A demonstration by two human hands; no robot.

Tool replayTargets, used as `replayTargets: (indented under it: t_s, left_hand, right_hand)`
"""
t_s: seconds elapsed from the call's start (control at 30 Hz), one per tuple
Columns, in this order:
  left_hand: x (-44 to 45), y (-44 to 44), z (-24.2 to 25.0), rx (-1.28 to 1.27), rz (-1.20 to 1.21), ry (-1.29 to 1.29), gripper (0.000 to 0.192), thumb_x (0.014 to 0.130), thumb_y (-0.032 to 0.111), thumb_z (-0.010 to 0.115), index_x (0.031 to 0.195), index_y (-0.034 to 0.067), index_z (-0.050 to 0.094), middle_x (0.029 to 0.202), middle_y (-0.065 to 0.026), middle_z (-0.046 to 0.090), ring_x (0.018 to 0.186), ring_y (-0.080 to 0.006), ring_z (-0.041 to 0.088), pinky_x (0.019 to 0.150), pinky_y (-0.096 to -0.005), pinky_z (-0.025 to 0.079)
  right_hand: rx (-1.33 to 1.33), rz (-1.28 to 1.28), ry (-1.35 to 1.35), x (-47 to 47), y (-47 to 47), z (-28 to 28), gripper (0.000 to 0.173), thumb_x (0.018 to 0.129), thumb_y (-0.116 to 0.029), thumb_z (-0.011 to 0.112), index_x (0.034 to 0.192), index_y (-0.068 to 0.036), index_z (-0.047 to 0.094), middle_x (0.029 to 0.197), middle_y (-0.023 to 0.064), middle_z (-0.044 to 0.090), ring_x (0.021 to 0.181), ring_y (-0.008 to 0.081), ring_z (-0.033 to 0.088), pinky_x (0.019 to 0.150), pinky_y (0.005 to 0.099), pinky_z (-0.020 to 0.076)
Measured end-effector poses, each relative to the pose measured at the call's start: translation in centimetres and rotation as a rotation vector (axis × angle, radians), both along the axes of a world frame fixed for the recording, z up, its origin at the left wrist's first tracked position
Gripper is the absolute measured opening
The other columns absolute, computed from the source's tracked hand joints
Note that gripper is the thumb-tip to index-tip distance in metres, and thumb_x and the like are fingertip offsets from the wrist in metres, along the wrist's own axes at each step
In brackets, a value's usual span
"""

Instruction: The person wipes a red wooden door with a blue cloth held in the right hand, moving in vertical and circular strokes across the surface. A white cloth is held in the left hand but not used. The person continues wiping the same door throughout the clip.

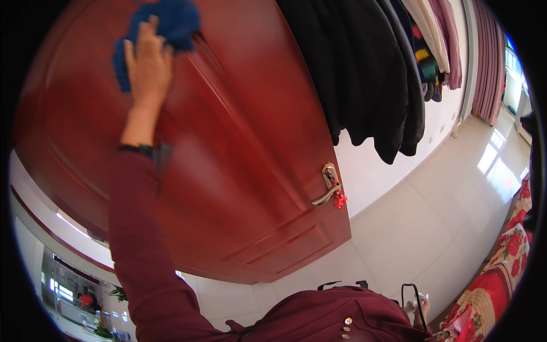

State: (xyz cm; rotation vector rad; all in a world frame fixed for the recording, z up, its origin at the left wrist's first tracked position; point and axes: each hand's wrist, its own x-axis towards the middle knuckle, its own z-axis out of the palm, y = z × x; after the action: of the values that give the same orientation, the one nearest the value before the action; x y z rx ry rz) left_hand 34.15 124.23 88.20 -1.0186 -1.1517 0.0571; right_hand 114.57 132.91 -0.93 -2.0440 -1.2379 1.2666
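My left hand is stretched up against a glossy red-brown panelled door. Its spread fingers press a blue cloth flat on the upper part of the door; hand and cloth are slightly blurred. A dark band circles that wrist below a maroon sleeve. Low on the right, my right hand is partly hidden beside my body. A crumpled white piece, cloth or paper, shows in its fingers. A thin black loop stands in front of this hand.
A metal lever handle with keys and a red tie juts from the door. Dark jackets and other clothes hang beside the door's edge. A floral red cover lies at the right, above pale floor tiles. Pink curtains hang farther off.
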Motion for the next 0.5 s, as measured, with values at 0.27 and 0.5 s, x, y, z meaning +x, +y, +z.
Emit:
replayTargets:
  t_s: [0.27,0.5]
  left_hand:
    - [4.0,-4.9,-31.6,-0.693,0.244,-0.272,0.054,0.108,0.026,0.045,0.157,0.005,0.042,0.166,-0.0020,0.037,0.153,-0.0209,0.034,0.127,-0.0463,0.027]
    - [3.7,-9.3,-41.8,-1.034,0.140,-0.686,0.048,0.105,0.018,0.050,0.151,0.008,0.049,0.167,0.0021,0.037,0.149,-0.0141,0.042,0.104,-0.0285,0.051]
  right_hand:
    - [0.289,0.158,-0.190,0.1,4.7,2.4,0.025,0.102,-0.016,0.053,0.113,-0.001,0.069,0.090,0.0108,0.073,0.077,0.0213,0.069,0.066,0.0380,0.0558]
    - [0.247,0.165,-0.134,-2.7,6.5,6.1,0.024,0.100,-0.017,0.058,0.109,0.003,0.070,0.089,0.0149,0.073,0.081,0.0214,0.068,0.071,0.0382,0.0552]
